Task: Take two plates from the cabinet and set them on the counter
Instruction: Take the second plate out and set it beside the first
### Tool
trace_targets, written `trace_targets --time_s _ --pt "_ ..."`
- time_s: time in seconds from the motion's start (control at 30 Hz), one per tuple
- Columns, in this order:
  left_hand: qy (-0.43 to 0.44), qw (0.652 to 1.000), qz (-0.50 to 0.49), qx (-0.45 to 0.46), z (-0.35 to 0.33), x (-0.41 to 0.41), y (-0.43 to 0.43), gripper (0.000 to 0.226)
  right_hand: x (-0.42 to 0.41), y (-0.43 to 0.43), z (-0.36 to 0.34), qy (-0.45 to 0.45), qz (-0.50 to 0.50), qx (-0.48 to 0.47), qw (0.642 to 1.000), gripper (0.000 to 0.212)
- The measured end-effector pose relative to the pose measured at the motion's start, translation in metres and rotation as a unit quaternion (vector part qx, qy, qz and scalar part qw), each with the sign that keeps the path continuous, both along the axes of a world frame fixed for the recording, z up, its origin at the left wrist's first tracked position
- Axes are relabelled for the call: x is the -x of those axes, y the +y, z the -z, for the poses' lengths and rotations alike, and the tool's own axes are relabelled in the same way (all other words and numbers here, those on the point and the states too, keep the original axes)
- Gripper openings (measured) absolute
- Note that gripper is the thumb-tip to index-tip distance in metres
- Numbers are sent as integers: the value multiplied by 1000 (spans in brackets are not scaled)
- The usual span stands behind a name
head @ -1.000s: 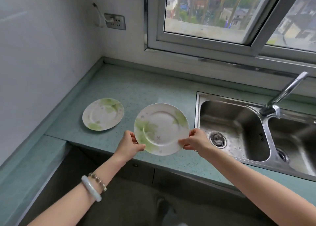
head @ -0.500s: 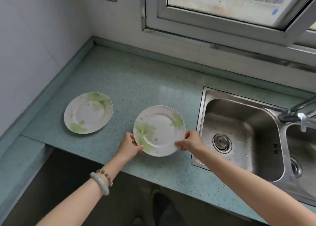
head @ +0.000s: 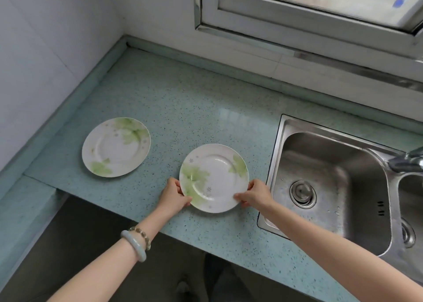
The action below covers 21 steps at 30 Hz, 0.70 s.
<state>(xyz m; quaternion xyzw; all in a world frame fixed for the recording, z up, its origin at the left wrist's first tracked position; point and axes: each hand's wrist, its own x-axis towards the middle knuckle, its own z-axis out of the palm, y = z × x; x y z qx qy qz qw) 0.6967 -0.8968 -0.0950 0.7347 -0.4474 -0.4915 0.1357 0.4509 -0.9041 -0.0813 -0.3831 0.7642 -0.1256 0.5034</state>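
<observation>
Two white plates with green leaf prints are on the speckled teal counter [head: 187,109]. The first plate [head: 116,147] lies flat at the left, untouched. The second plate [head: 214,178] sits low on the counter near its front edge, just left of the sink. My left hand [head: 174,196] grips its left rim with curled fingers and thumb on top. My right hand [head: 254,194] pinches its lower right rim. Whether the second plate fully rests on the counter is hard to tell.
A steel double sink [head: 332,187] with a faucet [head: 407,160] fills the right side. A window frame [head: 309,20] runs above the back ledge. The white tiled wall [head: 45,50] closes the left. Dark floor lies below the counter's front edge.
Both hands have lowered the second plate from a tilted hold in the air down onto the counter beside the sink. The first plate has not moved.
</observation>
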Motion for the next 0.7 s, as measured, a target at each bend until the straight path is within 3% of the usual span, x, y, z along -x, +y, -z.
trace_targets --time_s 0.57,0.7 --pt "-54 998 29 11 7 -3 2 39 4 -3 1 13 -44 -1 999 39" --pt "-111 991 76 24 3 -9 4 53 12 -11 -15 94 -135 2 986 48"
